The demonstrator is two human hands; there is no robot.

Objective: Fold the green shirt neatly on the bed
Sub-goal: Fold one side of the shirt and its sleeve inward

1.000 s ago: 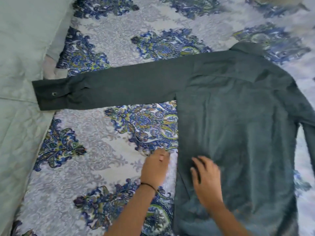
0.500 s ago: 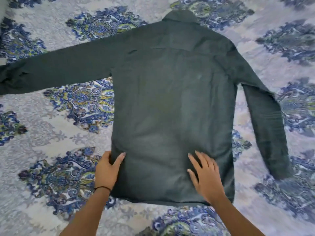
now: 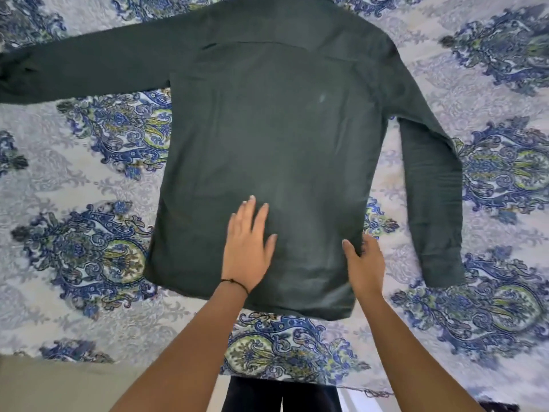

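Nearest you, the paisley bedspread of the bed (image 3: 89, 316) runs to its near edge, printed in blue and green on pale grey and faintly textured.

Your hands have both shifted to the right over the last half second. Your left hand (image 3: 248, 251), with a thin black cord (image 3: 234, 283) at the wrist, has left the hem's left corner and now lies flat, fingers straight, on the middle of the lower back panel. Your right hand (image 3: 364, 267) has slid off the panel to the right side seam. Its thumb is on the cloth and its fingers are past the edge, but whether it is pinching the seam is unclear.

That suggests smoothing is ending and the first side fold is next.

The green shirt (image 3: 267, 138) lies back-up on the bed. It is dark, matte, soft woven cloth, nearly wrinkle-free. The right sleeve (image 3: 430, 197) hangs alongside the body, while the left sleeve (image 3: 89, 72) stretches out far left.
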